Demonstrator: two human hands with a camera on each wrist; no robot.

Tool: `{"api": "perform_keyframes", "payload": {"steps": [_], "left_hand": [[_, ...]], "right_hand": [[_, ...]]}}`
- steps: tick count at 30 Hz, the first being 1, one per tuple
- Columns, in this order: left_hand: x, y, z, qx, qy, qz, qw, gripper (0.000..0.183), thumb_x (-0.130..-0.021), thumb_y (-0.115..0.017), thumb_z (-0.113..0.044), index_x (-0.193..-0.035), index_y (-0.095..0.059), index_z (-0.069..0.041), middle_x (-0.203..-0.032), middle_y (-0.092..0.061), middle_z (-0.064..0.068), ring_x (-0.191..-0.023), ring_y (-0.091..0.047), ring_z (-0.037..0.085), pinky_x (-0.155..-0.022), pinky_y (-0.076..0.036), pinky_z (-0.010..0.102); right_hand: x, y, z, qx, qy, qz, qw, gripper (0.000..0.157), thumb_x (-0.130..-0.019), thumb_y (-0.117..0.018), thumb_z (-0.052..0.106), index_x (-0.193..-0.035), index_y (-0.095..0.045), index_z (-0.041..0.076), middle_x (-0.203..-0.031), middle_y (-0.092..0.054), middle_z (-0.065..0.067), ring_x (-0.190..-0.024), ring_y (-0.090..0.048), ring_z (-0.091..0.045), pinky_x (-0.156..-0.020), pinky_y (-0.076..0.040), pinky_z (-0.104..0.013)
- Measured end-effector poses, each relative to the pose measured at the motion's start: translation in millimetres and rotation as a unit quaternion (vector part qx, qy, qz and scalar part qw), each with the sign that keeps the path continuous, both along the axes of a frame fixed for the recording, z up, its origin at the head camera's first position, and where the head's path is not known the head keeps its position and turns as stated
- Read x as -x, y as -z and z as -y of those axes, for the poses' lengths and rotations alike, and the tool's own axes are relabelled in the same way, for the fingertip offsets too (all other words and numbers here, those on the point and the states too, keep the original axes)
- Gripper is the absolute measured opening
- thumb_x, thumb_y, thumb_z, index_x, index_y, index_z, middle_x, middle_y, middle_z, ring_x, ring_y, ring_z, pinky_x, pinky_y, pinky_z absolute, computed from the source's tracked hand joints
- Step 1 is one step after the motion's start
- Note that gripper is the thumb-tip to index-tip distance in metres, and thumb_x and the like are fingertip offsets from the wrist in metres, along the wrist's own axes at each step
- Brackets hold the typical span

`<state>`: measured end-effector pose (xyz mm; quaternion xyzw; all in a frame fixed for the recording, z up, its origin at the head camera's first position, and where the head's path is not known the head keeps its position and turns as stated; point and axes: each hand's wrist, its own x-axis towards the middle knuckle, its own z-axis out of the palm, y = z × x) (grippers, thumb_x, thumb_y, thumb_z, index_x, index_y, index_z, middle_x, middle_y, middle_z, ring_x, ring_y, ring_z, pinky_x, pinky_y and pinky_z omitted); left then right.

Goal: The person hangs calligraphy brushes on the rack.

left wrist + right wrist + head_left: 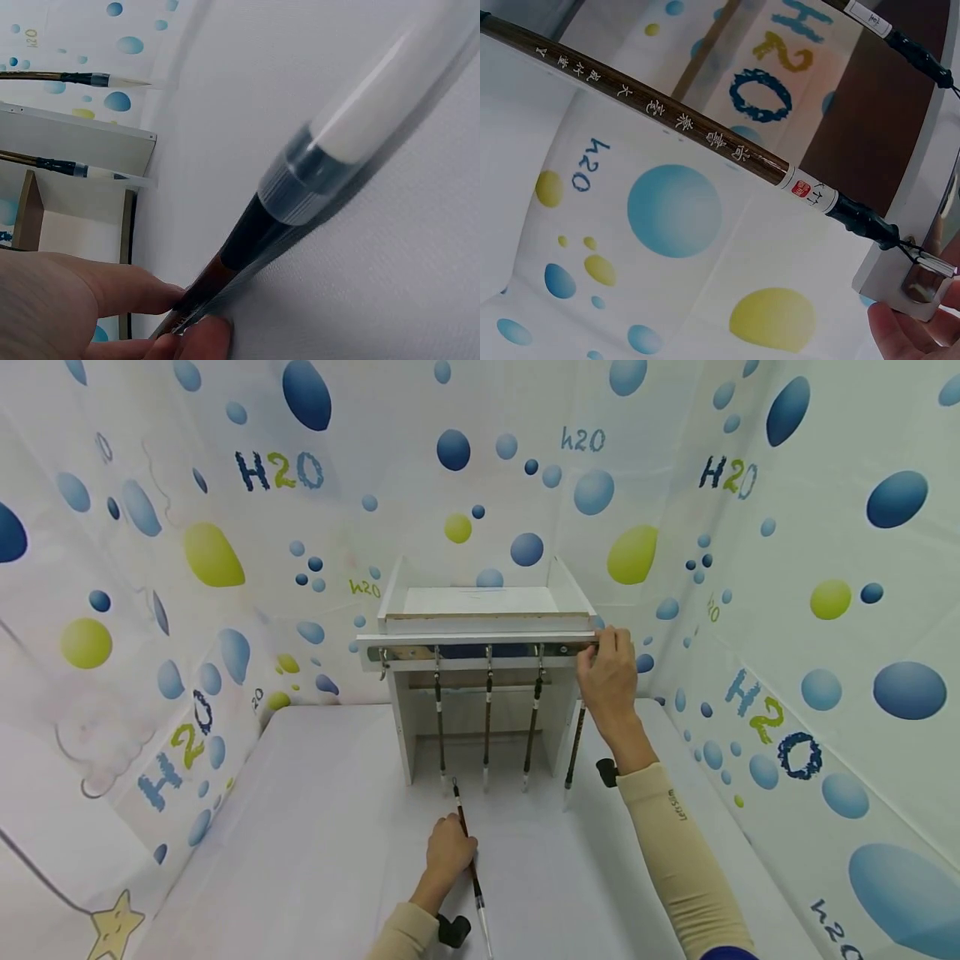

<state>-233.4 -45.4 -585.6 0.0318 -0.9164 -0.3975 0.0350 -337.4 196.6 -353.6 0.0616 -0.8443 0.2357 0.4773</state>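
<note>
My left hand point(448, 852) pinches a calligraphy brush point(479, 893) low over the white surface. In the left wrist view, thumb and fingers hold its dark handle, and a clear cap covers the white bristles of this brush point(292, 176). The loop end points toward the rack. My right hand point(611, 685) grips the right end of the hook rail point(472, 640). Close to those fingers, a brown brush point(667, 109) with pale lettering hangs by its cord from a hook. More capped brushes point(487, 710) hang along the rail.
Behind the rail stands a white shelf unit point(403, 727) with an open top tray point(480, 602). A metal hook point(383, 662) sits at the rail's left end. White tabletop point(300, 827) spreads in front, and curtains point(405, 460) with bubble prints surround it.
</note>
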Motion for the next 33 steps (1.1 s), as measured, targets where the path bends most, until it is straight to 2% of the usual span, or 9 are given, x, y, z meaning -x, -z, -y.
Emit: {"api": "perform_keyframes", "payload": {"steps": [8, 17, 26, 29, 33], "left_hand": [[1.8, 1.3, -2, -0.001, -0.002, -0.008, 1.0000, 0.023, -0.078, -0.068, 0.000, -0.096, -0.062, 0.013, -0.081, -0.059, 0.018, -0.068, -0.058, 0.026, -0.056, -0.051, 0.038], [4.9, 5.0, -4, 0.006, -0.005, -0.013, 0.9999, 0.020, -0.077, -0.069, 0.001, -0.093, -0.062, 0.012, -0.079, -0.058, 0.018, -0.066, -0.058, 0.027, -0.055, -0.051, 0.038], [1.5, 2.1, -2, -0.001, -0.004, -0.009, 1.0000, 0.021, -0.078, -0.071, -0.001, -0.092, -0.060, 0.010, -0.079, -0.056, 0.017, -0.067, -0.056, 0.026, -0.054, -0.050, 0.038], [1.9, -0.5, -1, -0.006, -0.004, -0.006, 0.9999, 0.025, -0.078, -0.070, -0.002, -0.097, -0.061, 0.010, -0.079, -0.059, 0.016, -0.065, -0.056, 0.024, -0.052, -0.049, 0.035], [3.0, -6.4, -2, -0.030, -0.001, -0.005, 0.9995, 0.038, -0.078, -0.067, -0.002, -0.113, -0.060, 0.012, -0.078, -0.065, 0.016, -0.057, -0.054, 0.020, -0.047, -0.044, 0.030]], "right_hand": [[1.2, 0.6, -1, -0.002, 0.004, 0.000, 1.000, 0.027, -0.093, -0.056, 0.003, -0.117, -0.059, -0.011, -0.108, -0.057, -0.026, -0.091, -0.059, -0.038, -0.077, -0.055, -0.045], [0.4, 0.4, 0, -0.002, 0.001, 0.010, 1.000, 0.027, -0.094, -0.056, 0.003, -0.117, -0.059, -0.011, -0.108, -0.056, -0.026, -0.093, -0.059, -0.038, -0.080, -0.055, -0.045], [0.4, 2.5, 1, -0.001, 0.000, 0.001, 1.000, 0.026, -0.094, -0.057, 0.003, -0.116, -0.059, -0.011, -0.108, -0.056, -0.026, -0.093, -0.060, -0.038, -0.079, -0.056, -0.045], [0.7, 2.5, 1, -0.003, 0.001, 0.001, 1.000, 0.026, -0.094, -0.057, 0.003, -0.116, -0.059, -0.011, -0.108, -0.056, -0.026, -0.094, -0.060, -0.038, -0.079, -0.056, -0.045], [1.0, 1.6, 0, -0.002, 0.002, 0.001, 1.000, 0.026, -0.094, -0.057, 0.003, -0.116, -0.059, -0.011, -0.108, -0.057, -0.026, -0.094, -0.060, -0.038, -0.080, -0.056, -0.045]]}}
